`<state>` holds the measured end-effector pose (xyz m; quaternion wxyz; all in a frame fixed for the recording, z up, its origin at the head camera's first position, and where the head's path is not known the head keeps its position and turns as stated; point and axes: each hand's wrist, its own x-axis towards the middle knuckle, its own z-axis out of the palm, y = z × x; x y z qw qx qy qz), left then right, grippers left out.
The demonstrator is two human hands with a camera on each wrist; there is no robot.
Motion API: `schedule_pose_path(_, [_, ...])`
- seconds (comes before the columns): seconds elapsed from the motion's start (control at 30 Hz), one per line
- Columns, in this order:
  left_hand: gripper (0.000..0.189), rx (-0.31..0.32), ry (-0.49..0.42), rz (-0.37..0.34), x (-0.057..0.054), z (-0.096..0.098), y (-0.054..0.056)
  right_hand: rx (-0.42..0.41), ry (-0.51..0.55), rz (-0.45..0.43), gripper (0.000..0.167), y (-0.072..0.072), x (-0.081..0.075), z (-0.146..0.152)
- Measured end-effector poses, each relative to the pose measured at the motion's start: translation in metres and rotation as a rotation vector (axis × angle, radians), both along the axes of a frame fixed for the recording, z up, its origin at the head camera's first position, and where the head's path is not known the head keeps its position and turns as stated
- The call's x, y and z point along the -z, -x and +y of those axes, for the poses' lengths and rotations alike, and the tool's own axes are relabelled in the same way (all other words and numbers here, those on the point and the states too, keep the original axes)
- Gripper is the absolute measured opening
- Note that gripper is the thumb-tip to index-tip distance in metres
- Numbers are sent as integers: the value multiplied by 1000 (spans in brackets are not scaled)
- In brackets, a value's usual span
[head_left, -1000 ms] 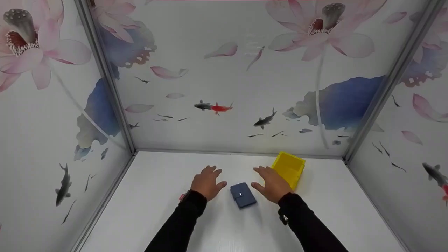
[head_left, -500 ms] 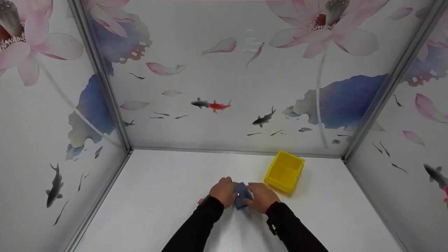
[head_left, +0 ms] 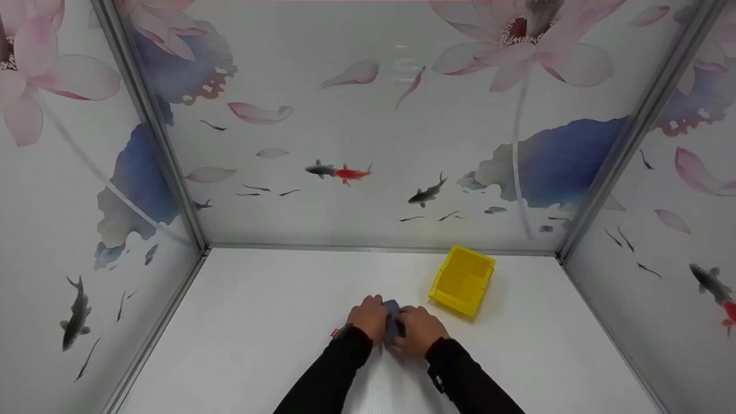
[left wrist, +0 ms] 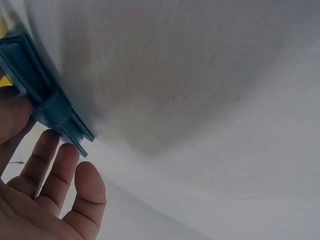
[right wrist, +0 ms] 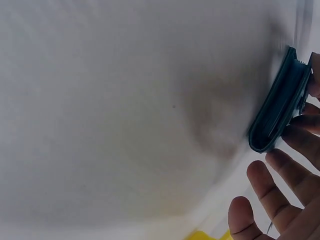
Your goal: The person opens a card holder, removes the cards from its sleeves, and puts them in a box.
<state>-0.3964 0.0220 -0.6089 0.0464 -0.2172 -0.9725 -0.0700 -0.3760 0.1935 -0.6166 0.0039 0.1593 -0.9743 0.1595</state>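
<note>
Left hand (head_left: pixel 368 320) and right hand (head_left: pixel 422 333) pinch blue wallet (head_left: pixel 392 315), lower centre of frame. Yellow bin (head_left: pixel 461 284) sits right of centre.

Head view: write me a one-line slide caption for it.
The left hand and right hand hold a small blue wallet between them, near a yellow bin on a white table.

Dim, low contrast, softer at the wrists

Reads fairly sharp in head view, with tabletop (head_left: pixel 259 310) brighter than gray back wall (head_left: pixel 345 224). Shows pale glare streaks high on back wall, glossy sheen on tabletop at lower center, faint soft shadow right of yellow bin (head_left: pixel 462 282). Turns murky in both wrist views, with broad diffuse shadow over tabletop. Renders blue booklet (left wrist: pixel 27 70) slate from head, darker teal from wrists.
</note>
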Motion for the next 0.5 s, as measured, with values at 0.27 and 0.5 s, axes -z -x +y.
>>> schedule_pose_path(0.27, [11,-21,-33,16,13,7,12,30,-11,14,50,3,0,-7])
schedule_pose_path(0.5, [7,-50,60,88,14,13,13,38,-22,53,44,3,4,-16])
